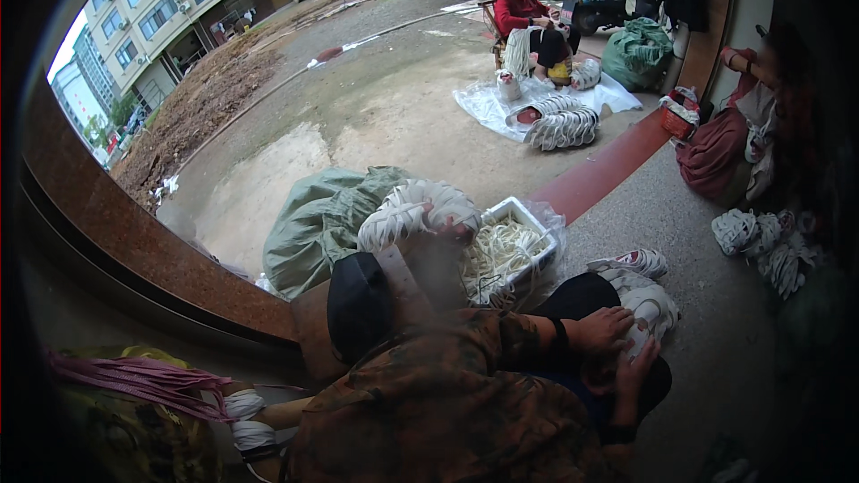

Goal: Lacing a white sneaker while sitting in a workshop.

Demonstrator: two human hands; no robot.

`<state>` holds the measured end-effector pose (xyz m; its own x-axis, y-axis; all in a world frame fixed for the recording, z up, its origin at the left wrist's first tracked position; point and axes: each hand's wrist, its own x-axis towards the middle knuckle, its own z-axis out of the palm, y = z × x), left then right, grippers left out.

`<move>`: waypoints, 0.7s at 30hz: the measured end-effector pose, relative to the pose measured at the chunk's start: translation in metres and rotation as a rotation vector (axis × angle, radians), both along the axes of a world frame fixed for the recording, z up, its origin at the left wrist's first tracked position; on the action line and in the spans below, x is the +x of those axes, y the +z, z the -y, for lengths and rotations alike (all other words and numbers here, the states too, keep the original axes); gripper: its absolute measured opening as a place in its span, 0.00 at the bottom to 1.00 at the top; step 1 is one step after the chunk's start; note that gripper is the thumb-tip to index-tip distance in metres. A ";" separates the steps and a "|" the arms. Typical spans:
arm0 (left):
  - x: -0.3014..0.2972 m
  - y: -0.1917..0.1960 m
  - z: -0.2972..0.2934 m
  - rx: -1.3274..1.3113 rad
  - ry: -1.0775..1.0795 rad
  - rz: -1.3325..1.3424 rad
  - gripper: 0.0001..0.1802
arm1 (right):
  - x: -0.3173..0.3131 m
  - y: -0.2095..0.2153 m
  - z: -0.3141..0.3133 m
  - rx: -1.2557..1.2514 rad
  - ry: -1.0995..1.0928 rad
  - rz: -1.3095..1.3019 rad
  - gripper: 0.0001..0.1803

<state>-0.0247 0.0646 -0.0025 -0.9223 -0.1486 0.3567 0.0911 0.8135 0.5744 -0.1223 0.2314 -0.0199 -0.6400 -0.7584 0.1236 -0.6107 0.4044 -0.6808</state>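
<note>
My camouflage sleeves reach in from the lower edge, and both hands meet over my dark-clothed lap. A white shoe upper (637, 336) is between them. My left hand (601, 331), with a dark band at its wrist, lies over its near-left side with the fingers bent onto it. On its lower side, my right hand (632, 372) presses with bent fingers. Part of the upper is covered by the fingers. More white shoe uppers (655, 300) lie just beyond the hands, one with reddish lining.
A white foam box (543, 234) of pale laces stands beyond my left arm, beside bundled white uppers (420, 212) and a green sack (313, 233). Pink laces (148, 380) hang at left. One person (519, 13) sits outside; another (761, 72) sits at right.
</note>
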 end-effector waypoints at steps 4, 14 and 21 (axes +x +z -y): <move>-0.008 -0.008 -0.008 0.115 0.001 0.041 0.33 | -0.004 -0.009 0.006 0.026 -0.073 -0.051 0.39; 0.009 0.012 -0.015 0.004 0.003 -0.055 0.32 | -0.012 -0.023 -0.003 -0.023 -0.013 -0.057 0.41; 0.005 0.019 -0.008 -0.023 -0.063 0.047 0.33 | -0.011 -0.023 -0.003 0.038 -0.022 -0.071 0.40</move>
